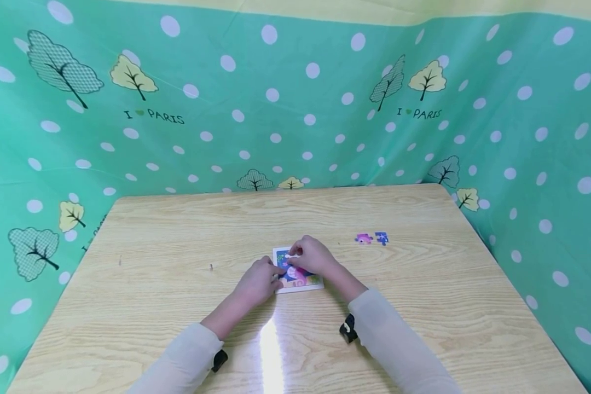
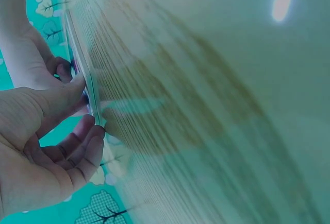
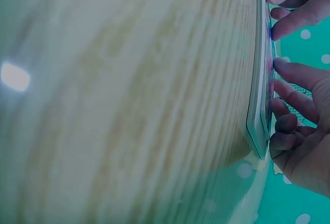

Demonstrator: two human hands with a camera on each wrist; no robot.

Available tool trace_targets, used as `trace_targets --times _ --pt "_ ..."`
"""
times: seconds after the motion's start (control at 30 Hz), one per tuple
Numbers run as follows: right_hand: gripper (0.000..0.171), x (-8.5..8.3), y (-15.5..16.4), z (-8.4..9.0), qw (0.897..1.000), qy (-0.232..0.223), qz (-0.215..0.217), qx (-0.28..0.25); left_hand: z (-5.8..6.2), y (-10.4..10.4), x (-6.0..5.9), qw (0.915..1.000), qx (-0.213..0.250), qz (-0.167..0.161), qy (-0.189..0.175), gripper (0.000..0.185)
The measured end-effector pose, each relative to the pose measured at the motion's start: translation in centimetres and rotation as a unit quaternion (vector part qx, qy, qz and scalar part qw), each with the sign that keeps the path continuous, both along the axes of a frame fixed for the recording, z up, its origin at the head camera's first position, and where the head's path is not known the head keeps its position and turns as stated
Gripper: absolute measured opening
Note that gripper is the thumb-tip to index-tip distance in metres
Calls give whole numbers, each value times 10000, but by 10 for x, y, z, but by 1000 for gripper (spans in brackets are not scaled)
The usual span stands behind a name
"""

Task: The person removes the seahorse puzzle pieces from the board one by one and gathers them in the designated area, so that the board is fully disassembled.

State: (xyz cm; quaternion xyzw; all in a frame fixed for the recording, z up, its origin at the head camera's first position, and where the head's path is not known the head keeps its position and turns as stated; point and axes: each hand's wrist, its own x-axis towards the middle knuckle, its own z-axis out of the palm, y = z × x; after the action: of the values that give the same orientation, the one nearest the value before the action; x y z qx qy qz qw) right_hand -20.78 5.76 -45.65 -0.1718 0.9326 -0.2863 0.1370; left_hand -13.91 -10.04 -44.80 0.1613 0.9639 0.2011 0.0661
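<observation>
Together, a person's left hand [image 1: 259, 280] and right hand [image 1: 316, 257] touch a small, white-framed jigsaw puzzle [image 1: 305, 288] with a blue-and-pink picture [image 1: 300, 278], flat on a pale wood-grain table [image 1: 177, 230]. The left index finger extends onto the picture; the right fingers bend over it, any pinch impossible to tell. Rightward lie a pink puzzle piece [image 1: 364, 239] and a blue puzzle piece [image 1: 381, 238].

left hand [image 1: 258, 280]: bare | right hand [image 1: 312, 255]: bare | left sleeve [image 1: 184, 350], right sleeve [image 1: 394, 336]: pale off-white | left wrist device [image 1: 219, 361]: black | right wrist device [image 1: 348, 330]: black, shows whitish mark
</observation>
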Motion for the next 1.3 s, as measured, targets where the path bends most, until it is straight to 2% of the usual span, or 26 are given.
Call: trace_targets --times 0.3,0.53,0.83,1.3 --pt "15 1 -1 0 9997 183 152 -75 2 0 0 10000 79 10 8 29" --pt "16 2 -3 -4 9998 142 -4 -152 1 0 -1 9999 131 17 -26 29" --pt "16 2 -4 -1 9982 -293 -274 -455 2 1 -2 9999 49 51 -95 29" --pt "19 2 -9 -2 9947 -612 -779 -264 4 1 -3 9998 110 50 -158 28"
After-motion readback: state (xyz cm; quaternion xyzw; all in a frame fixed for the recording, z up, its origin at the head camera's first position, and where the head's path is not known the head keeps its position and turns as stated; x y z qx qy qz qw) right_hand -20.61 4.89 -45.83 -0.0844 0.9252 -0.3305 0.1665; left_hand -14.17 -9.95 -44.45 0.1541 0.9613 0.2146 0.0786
